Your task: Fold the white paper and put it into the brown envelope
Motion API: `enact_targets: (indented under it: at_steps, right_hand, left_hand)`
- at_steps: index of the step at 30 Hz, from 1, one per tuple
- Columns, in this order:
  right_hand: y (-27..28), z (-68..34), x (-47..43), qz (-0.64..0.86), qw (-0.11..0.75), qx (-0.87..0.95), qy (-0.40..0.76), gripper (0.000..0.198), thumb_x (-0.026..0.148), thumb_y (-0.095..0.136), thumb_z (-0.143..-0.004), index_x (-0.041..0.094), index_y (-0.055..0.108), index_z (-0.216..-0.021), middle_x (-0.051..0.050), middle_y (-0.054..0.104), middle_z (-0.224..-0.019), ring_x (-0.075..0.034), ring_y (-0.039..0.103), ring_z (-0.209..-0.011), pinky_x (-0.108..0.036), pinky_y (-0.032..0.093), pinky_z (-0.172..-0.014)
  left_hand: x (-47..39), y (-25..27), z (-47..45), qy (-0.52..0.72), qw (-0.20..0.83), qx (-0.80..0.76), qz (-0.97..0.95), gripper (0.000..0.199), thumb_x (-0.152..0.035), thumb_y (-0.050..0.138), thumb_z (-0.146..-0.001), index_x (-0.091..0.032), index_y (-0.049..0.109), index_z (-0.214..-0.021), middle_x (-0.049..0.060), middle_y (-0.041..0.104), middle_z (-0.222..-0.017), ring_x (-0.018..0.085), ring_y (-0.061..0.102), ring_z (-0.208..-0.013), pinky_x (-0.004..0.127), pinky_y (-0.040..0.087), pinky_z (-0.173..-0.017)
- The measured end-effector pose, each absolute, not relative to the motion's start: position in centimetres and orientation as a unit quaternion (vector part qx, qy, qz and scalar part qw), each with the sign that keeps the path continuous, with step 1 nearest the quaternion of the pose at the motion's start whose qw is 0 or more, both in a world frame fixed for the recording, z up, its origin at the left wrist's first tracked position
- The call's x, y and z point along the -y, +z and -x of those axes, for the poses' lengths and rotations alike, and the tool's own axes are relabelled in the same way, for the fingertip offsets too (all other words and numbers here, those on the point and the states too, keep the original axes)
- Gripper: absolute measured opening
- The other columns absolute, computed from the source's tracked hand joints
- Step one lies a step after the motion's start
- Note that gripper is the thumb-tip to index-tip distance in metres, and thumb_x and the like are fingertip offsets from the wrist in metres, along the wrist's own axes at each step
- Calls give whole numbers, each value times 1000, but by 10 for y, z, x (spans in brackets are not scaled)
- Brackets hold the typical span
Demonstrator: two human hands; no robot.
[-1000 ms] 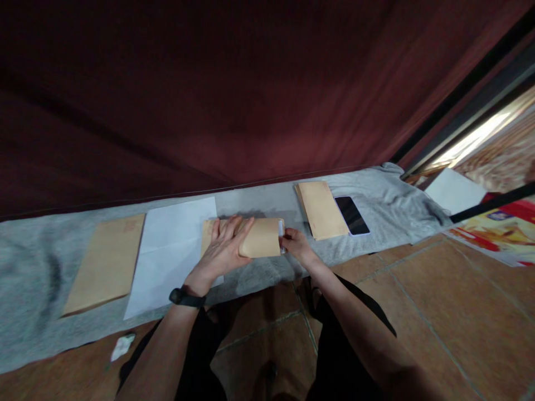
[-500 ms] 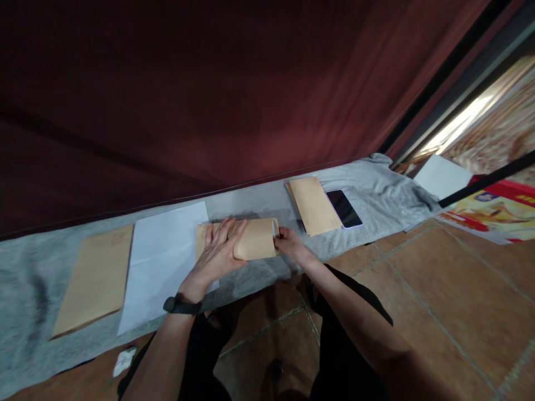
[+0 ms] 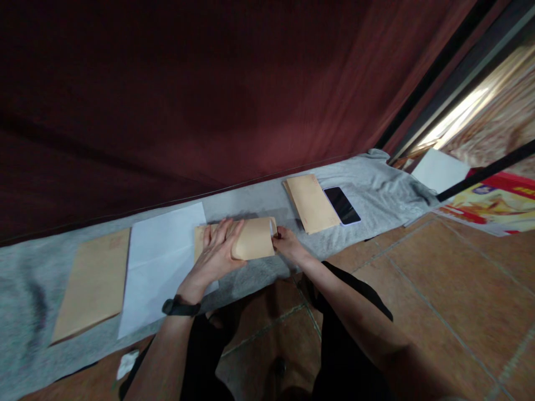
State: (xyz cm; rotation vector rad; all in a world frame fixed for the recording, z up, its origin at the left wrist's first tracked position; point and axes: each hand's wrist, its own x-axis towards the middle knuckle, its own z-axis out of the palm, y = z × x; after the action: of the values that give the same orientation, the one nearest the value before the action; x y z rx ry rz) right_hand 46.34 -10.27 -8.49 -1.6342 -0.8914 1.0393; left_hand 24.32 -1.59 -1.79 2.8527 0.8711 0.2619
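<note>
A tan paper envelope [image 3: 256,239] lies on the grey cloth in front of me, its open end to the right with a white edge of paper showing inside. My left hand [image 3: 217,250], a dark band on its wrist, rests flat across the envelope's left part, fingers spread and thumb near the front edge. At the open end my right hand [image 3: 286,243] is closed, its fingers pinching the envelope's mouth; the fingertips are partly hidden. White paper sheets [image 3: 163,262] lie just left, partly under the envelope's left end.
Tan envelopes [image 3: 313,203] lie to the right beside a dark-screened phone [image 3: 341,205]. More tan envelopes [image 3: 94,278] lie far left. The grey cloth [image 3: 251,200] covers a narrow ledge against a dark red curtain [image 3: 209,111]. Below is a tiled floor [image 3: 438,278] with crumpled white tissue [image 3: 126,364].
The view has shifted slightly. Both hands stay in almost the same place on the envelope; nothing has clearly been picked up or let go.
</note>
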Motion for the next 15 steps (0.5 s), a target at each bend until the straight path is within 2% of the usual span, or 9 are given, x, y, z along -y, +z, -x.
enact_targets:
  at_steps: [6,9,12,13,15]
  right_hand:
    - [-72,-463,102,632,524,310,480,6,19,64,-75,20,66,-80,1,71,-71,-14,65,-67,-21,50,-60]
    - [-62,-468,103,615,564,275,477,7,24,66,-74,20,64,-80,2,68,-67,-14,63,-63,-20,48,-56]
    - [-52,-472,104,600,590,258,474,16,34,69,-74,21,63,-81,2,66,-64,-14,61,-60,-21,46,-52]
    - [-50,-473,105,595,598,255,473,18,36,70,-74,21,62,-80,1,66,-65,-14,62,-60,-21,46,-53]
    - [-47,-472,105,578,619,244,473,21,39,72,-73,23,62,-81,0,67,-68,-15,63,-62,-23,48,-55]
  left_hand:
    - [17,-16,-244,129,99,-299,-940,102,-51,77,-77,-28,21,-159,17,23,-165,41,20,-152,63,10,-121]
    - [21,-10,-248,248,119,-357,-893,80,-50,71,-83,-25,38,-152,17,35,-159,37,30,-148,57,20,-120]
    - [29,-13,-256,410,211,-473,-751,48,-49,68,-86,-21,60,-124,13,58,-131,29,50,-129,46,39,-109]
    - [33,-16,-259,446,277,-509,-682,40,-50,69,-84,-21,62,-111,9,62,-117,26,57,-118,41,45,-102]
    - [42,-23,-268,465,417,-544,-560,38,-55,71,-81,-21,60,-91,3,64,-91,21,64,-92,35,52,-85]
